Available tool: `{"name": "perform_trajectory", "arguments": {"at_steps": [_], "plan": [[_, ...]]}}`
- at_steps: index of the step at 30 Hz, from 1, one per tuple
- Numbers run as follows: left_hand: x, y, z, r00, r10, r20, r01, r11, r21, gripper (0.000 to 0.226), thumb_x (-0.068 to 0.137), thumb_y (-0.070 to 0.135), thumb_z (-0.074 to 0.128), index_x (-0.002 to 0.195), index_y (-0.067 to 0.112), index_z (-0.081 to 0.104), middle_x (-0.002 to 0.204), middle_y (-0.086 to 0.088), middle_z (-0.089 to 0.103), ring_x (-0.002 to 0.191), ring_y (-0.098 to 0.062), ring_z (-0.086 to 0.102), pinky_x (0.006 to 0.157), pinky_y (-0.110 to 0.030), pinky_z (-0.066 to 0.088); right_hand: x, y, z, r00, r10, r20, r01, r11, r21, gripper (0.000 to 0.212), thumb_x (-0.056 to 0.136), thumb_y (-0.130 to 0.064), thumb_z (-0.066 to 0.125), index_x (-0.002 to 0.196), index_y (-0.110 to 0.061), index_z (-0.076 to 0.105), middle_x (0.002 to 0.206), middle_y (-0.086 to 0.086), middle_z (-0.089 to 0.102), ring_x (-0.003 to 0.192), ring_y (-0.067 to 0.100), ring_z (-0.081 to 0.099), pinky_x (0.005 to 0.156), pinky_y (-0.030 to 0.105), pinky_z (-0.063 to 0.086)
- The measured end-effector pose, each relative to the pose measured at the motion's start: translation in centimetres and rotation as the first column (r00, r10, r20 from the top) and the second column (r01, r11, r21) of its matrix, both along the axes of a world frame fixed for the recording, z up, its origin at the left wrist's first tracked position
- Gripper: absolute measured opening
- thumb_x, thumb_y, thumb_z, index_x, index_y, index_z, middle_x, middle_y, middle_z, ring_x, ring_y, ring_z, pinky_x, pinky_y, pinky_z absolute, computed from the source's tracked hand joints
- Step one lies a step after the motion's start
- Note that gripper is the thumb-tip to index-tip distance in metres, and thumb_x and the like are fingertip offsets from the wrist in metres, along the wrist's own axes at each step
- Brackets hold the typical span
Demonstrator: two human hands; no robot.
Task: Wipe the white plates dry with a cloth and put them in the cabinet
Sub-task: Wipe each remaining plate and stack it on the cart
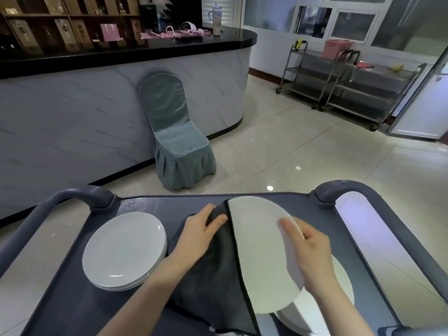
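Note:
A white plate point(257, 251) is held tilted above the grey cart top point(150, 204). My right hand point(308, 253) grips its right rim, thumb on the face. A dark grey cloth point(211, 282) covers the plate's left part and hangs down. My left hand point(198, 236) grips the cloth against the plate. A stack of white plates point(123, 251) sits at the cart's left. Another stack point(339, 294) lies under the held plate at the right, mostly hidden.
The cart's raised handles stand at left point(72, 197) and right point(351, 187). A covered blue-grey chair point(174, 139) stands against a marble-fronted counter point(97, 105). Steel trolleys point(351, 83) line the far right wall. Tiled floor point(303, 154) lies between.

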State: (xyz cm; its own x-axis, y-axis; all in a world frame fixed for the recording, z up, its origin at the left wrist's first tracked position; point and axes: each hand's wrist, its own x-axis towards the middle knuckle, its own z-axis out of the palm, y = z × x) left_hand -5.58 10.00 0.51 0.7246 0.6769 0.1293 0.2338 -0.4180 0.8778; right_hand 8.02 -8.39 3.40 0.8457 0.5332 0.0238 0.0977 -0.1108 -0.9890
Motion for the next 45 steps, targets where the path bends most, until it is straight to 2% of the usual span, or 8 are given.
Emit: {"name": "perform_trajectory", "arguments": {"at_steps": [6,14,22,28,32,36,40,45], "plan": [[-0.7,-0.5,-0.5,0.99,0.134,0.051,-0.127,0.985,-0.119,0.014,0.095,0.03,0.063,0.081,0.028,0.06,0.075,0.021,0.066,0.07,0.004,0.058,0.061,-0.01,0.04,0.0,0.2,0.0,1.0,0.031,0.002,-0.031,0.999,-0.041,0.019,0.096,-0.026,0.062,0.086,-0.035,0.075,0.086,-0.016,0.075,0.077,0.003,0.067,0.069,0.019,0.05],[-0.1,0.2,2.1,0.952,-0.272,-0.143,0.295,0.939,0.176,0.021,0.085,0.046,0.07,0.073,0.035,0.056,0.065,0.014,0.059,0.064,-0.001,0.053,0.061,-0.014,0.037,-1.0,2.2,0.4,0.851,0.457,0.258,-0.388,0.879,-0.277,0.023,0.095,-0.032,0.063,0.074,-0.023,0.07,0.067,-0.006,0.062,0.065,-0.002,0.048,0.063,0.015,0.038],[-1.9,-1.8,-1.6,0.929,0.369,0.014,-0.344,0.88,-0.327,0.024,0.094,0.038,0.058,0.08,0.02,0.065,0.078,0.003,0.07,0.081,-0.021,0.065,0.075,-0.036,0.053,-0.9,1.7,-0.4,0.997,0.051,-0.051,-0.049,0.998,0.03,0.026,0.098,-0.021,0.061,0.08,-0.002,0.065,0.072,0.003,0.061,0.07,0.015,0.054,0.064,0.027,0.044],[-1.6,1.1,1.2,0.998,-0.052,-0.043,0.052,0.999,0.0,0.03,0.092,0.031,0.066,0.066,0.041,0.058,0.063,0.019,0.06,0.06,0.003,0.051,0.058,-0.012,0.037,-0.3,2.2,1.1,0.921,0.369,0.123,-0.353,0.925,-0.139,0.026,0.098,-0.02,0.062,0.076,-0.028,0.073,0.079,-0.014,0.072,0.075,-0.001,0.063,0.069,0.012,0.045],[-0.4,0.7,1.5,0.964,-0.247,-0.099,0.254,0.966,0.056,0.034,0.091,0.029,0.069,0.062,0.04,0.054,0.059,0.019,0.052,0.059,0.002,0.044,0.058,-0.015,0.033,0.0,3.1,1.2,0.822,0.506,0.261,-0.419,0.848,-0.326,0.024,0.096,-0.026,0.063,0.077,-0.013,0.069,0.074,0.003,0.065,0.068,0.002,0.05,0.067,0.022,0.04],[-0.9,0.3,0.4,0.975,0.21,0.078,-0.196,0.968,-0.157,0.023,0.095,0.031,0.062,0.073,0.025,0.063,0.07,0.013,0.068,0.069,-0.005,0.057,0.068,-0.019,0.046,0.7,2.6,1.4,0.975,0.177,0.137,-0.179,0.984,0.005,0.026,0.096,-0.021,0.063,0.073,-0.027,0.071,0.075,-0.017,0.071,0.069,-0.001,0.062,0.063,0.01,0.044],[0.2,-2.7,-1.0,0.8,0.593,0.084,-0.39,0.622,-0.679,0.02,0.097,0.031,0.059,0.087,0.019,0.071,0.085,0.001,0.076,0.082,-0.016,0.069,0.074,-0.032,0.056,-3.0,4.5,-0.8,0.952,-0.222,-0.212,0.275,0.922,0.271,0.043,0.098,-0.023,0.056,0.057,-0.026,0.041,0.06,-0.015,0.035,0.058,0.008,0.033,0.057,0.025,0.032],[-0.9,-1.9,-1.3,0.792,0.608,0.062,-0.434,0.63,-0.644,0.023,0.098,0.028,0.059,0.086,0.011,0.069,0.085,-0.006,0.074,0.079,-0.019,0.065,0.073,-0.036,0.055,-2.0,3.7,-2.2,0.99,-0.066,-0.127,0.08,0.992,0.103,0.004,0.097,-0.029,0.061,0.095,-0.031,0.064,0.084,-0.02,0.069,0.079,0.001,0.063,0.068,0.013,0.048]]}}
